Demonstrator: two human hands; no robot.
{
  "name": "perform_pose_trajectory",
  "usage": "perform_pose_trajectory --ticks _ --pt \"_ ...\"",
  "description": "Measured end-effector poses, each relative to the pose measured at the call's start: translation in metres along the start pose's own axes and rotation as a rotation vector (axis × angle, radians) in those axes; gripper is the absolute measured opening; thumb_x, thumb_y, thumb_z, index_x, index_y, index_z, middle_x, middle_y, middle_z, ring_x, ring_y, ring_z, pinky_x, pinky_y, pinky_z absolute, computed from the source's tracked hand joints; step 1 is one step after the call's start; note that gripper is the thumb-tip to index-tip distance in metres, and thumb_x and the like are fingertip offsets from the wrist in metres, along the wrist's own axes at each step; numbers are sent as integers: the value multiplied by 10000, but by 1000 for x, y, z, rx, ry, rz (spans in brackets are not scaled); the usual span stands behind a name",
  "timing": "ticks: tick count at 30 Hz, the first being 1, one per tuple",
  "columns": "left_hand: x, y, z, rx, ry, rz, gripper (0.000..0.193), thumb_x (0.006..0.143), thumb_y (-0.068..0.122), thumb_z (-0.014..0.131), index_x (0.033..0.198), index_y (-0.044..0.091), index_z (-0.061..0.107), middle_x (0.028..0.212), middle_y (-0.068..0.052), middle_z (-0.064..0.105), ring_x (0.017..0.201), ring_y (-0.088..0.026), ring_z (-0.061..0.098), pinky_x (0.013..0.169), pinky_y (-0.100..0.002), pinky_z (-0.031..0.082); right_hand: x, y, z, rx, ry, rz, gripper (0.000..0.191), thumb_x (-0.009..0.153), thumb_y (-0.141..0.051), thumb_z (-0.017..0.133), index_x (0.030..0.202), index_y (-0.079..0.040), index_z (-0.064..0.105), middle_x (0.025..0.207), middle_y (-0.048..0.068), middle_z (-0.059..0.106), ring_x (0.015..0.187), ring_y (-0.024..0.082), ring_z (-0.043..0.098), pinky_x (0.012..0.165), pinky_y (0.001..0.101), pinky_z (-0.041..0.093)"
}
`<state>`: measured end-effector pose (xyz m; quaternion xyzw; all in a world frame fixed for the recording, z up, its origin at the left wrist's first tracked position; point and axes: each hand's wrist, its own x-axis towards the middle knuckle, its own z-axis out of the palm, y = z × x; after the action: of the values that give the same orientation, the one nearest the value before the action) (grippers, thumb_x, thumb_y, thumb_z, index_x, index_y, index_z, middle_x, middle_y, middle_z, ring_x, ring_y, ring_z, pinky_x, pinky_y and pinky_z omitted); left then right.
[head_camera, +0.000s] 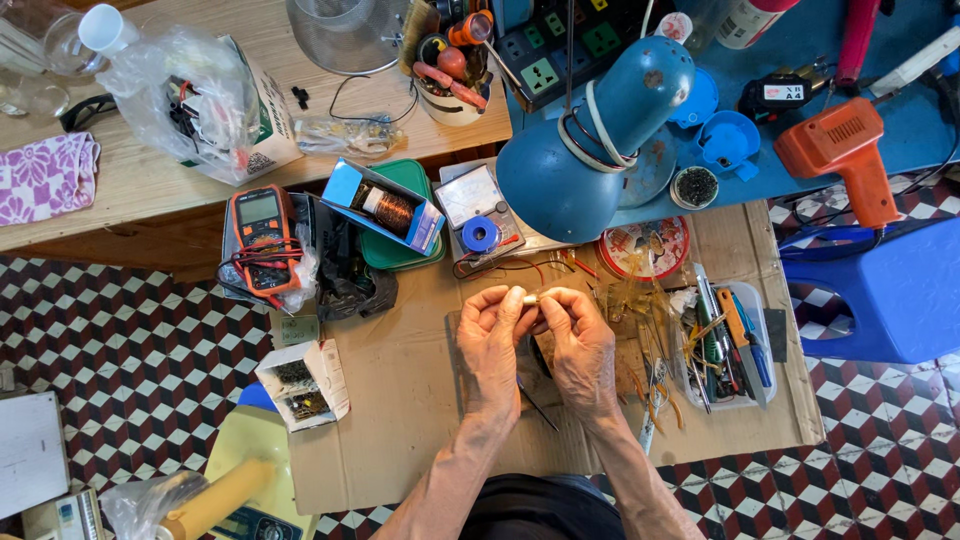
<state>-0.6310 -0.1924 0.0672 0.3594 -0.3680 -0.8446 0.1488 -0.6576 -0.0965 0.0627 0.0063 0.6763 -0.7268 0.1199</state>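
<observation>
My left hand (492, 340) and my right hand (580, 345) meet over a sheet of cardboard (400, 400) on the floor. Between the fingertips of both hands sits a small pale cylindrical part (529, 298). Both pinch it, one from each side. A thin dark wire or probe (538, 408) lies on the cardboard beneath my wrists. What the part is cannot be made out.
A blue desk lamp (590, 140) hangs over the work spot. An orange multimeter (262, 238), a blue box with a copper wire coil (388, 208), an analogue meter (478, 205), a tray of hand tools (725, 345), an orange soldering gun (845, 150) and a blue stool (880, 290) surround it.
</observation>
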Motion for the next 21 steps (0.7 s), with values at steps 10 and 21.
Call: perform_pose_trajectory --ticks 10,21 --pt "2 -2 -2 4 -8 -9 269 927 122 719 1115 0 571 978 -119 708 856 -180 725 777 -295 611 2 2 -2 28 -10 22 173 1030 -119 592 1110 12 671 1011 58 716 855 104 680 784 256 584" --pt "1 -1 -3 -16 -21 17 283 915 110 730 1115 -5 565 989 -119 692 851 -177 716 773 -285 609 -1 -2 -2 53 -52 31 202 1052 -141 559 1132 13 662 1050 70 712 911 118 683 842 263 577"
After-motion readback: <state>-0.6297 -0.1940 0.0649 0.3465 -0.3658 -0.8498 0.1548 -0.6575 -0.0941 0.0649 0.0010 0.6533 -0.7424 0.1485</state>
